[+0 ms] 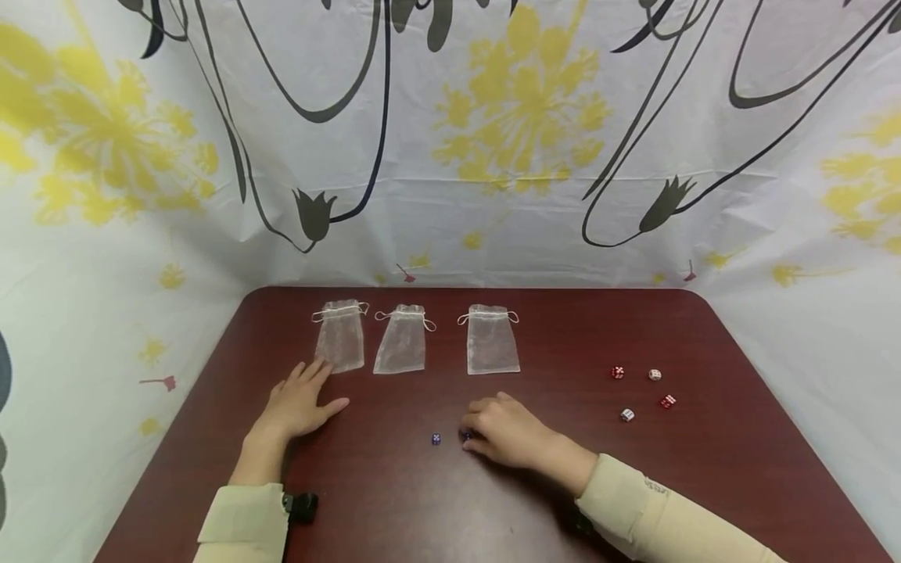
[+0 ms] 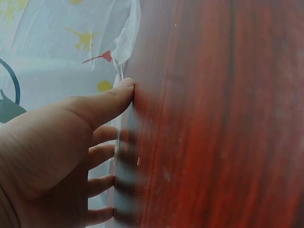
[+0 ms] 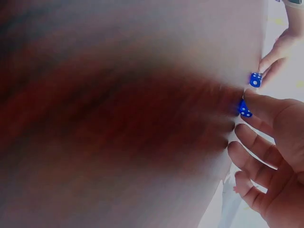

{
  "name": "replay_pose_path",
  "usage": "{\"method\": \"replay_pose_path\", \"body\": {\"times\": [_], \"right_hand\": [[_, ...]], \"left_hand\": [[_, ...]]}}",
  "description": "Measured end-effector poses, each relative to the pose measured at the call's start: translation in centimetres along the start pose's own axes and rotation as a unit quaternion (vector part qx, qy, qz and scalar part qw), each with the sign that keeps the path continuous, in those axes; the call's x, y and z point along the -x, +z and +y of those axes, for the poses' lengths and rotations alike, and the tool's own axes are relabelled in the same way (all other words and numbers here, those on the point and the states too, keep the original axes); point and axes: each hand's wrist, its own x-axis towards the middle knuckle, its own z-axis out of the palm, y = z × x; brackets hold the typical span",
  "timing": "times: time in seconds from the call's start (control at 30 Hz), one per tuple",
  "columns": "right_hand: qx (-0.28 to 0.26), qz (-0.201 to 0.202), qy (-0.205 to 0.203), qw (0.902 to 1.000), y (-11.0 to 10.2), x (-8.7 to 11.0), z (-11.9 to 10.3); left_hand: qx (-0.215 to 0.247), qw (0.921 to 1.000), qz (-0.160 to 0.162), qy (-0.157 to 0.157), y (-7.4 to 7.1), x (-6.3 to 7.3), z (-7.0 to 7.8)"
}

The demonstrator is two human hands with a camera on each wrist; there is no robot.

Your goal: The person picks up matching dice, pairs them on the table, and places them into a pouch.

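Our right hand (image 1: 508, 432) pinches a blue die (image 3: 245, 112), presumably because it is small, while our left hand (image 1: 299, 403), fingers apart, reaches a drawstring pouch (image 1: 342, 338).

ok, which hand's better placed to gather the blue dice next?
Likely the right hand: it pinches one blue die, and the other blue die lies close. The left hand is farther off, at the leftmost bag.
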Motion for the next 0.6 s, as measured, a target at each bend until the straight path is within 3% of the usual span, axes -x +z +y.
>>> {"method": "replay_pose_path", "body": {"times": [0.4, 0.6], "right_hand": [[-0.034, 0.036, 0.018, 0.9986, -0.4, 0.3, 0.9], [-0.074, 0.090, 0.049, 0.9920, -1.7, 0.8, 1.5]], "left_hand": [[0.005, 1.0000, 0.000, 0.001, -0.3, -0.3, 0.3], [0.023, 0.9979, 0.060, 0.008, -0.8, -1.4, 0.1]]}}
